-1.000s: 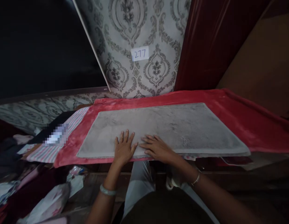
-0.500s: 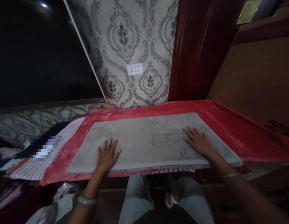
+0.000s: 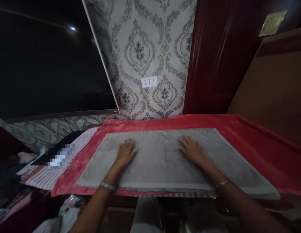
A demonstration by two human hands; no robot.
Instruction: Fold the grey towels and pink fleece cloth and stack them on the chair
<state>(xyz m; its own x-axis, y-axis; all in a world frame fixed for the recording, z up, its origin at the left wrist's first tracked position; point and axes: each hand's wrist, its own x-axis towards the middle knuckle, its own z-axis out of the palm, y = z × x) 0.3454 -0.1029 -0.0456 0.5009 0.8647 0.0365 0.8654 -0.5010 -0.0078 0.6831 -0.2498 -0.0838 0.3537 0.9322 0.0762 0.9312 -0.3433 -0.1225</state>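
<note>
A grey towel (image 3: pixel 155 161) is spread flat over a red plush cloth (image 3: pixel 252 142). On its left part rests my left hand (image 3: pixel 125 152), palm down with the fingers apart. My right hand (image 3: pixel 192 150) lies on the towel right of the middle, also palm down and spread, a little blurred by motion. Neither hand grips anything. Faint creases run across the towel's surface, and its near edge lies by the table's front.
A striped cloth (image 3: pixel 43 177) shows from under the red one at the left. Behind stand a dark television screen (image 3: pixel 50 64) and a wall with a paper label (image 3: pixel 149 82). A large cardboard box (image 3: pixel 276 84) stands at the right; assorted clothes lie lower left.
Both hands have slid over the towel, my left hand farther in and my right hand toward the middle, so they are closer together. The camera view has shifted slightly.
</note>
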